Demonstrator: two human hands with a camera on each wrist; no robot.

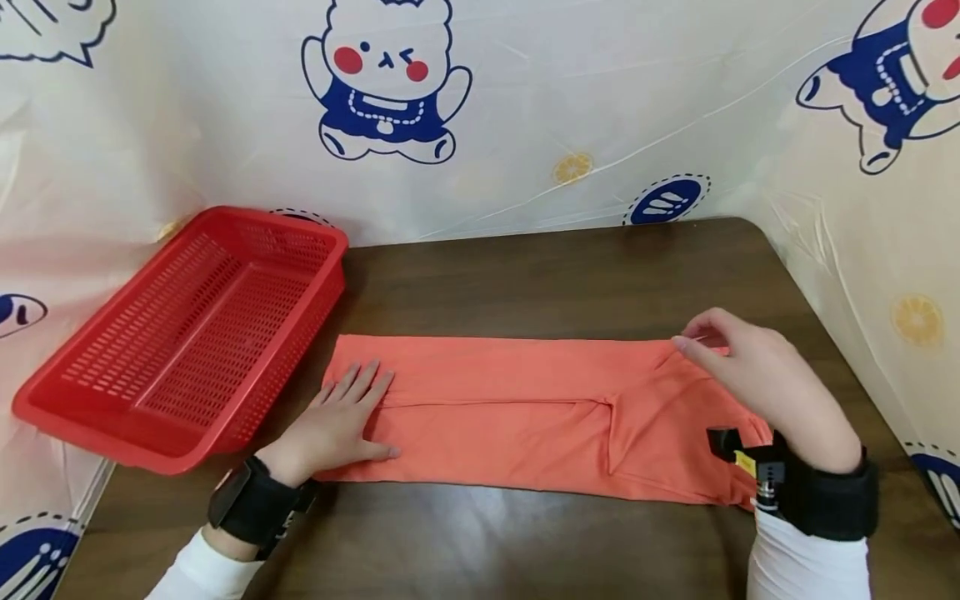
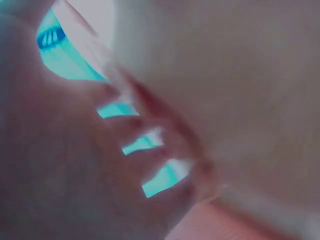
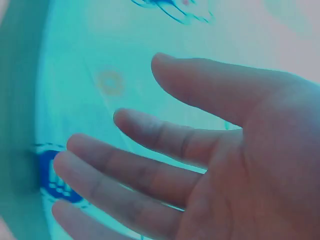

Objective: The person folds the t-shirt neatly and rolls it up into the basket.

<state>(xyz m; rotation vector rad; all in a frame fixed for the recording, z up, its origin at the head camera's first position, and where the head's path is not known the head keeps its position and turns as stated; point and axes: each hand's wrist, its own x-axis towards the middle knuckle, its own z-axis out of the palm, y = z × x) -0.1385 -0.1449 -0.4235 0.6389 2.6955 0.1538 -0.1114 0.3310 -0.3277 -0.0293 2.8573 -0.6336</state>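
A coral-orange piece of clothing [image 1: 495,442] lies folded into a long strip across the table, a seam-like edge along its middle and a creased, folded-over part at its right end. On its left end my left hand [image 1: 337,421] rests palm down, fingers spread. The left wrist view is blurred, with a corner of the cloth [image 2: 215,225] at the bottom. Over the cloth's far right corner is my right hand [image 1: 738,362], thumb and fingertips close to the edge. In the right wrist view, that hand's fingers [image 3: 135,172] are apart and loosely extended, with nothing between them.
A red perforated plastic basket [image 1: 333,242] stands at the left, close to the cloth's left end. Under everything is a dark brown wooden table [image 1: 525,283]. White sheeting [image 1: 525,75] with cartoon prints rises behind and at both sides. Each wrist wears a black strap.
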